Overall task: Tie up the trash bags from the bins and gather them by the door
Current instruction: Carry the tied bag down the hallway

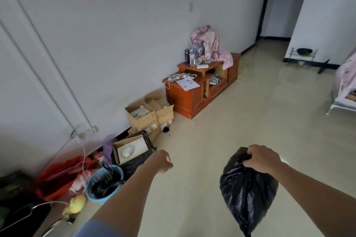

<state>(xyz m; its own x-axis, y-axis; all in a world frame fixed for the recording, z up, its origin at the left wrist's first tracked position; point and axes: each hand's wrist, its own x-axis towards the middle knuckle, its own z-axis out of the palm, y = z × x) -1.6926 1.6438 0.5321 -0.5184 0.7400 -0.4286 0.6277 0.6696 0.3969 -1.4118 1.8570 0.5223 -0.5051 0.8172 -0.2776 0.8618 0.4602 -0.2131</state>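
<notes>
A full black trash bag [247,194] hangs above the floor at the lower right, its neck knotted. My right hand [263,159] grips the knot at the top of the bag. My left hand [163,161] is stretched forward over the floor with its fingers curled into a fist, holding nothing. A light blue plastic bin [117,172] with a black liner inside stands on the floor by the wall, left of my left arm.
Along the left wall lie a red bag [61,175], open cardboard boxes [146,115] and a low wooden cabinet [194,94] with bottles and pink cloth. A doorway [277,5] opens at the far right. A white bed frame [341,102] stands at the right edge.
</notes>
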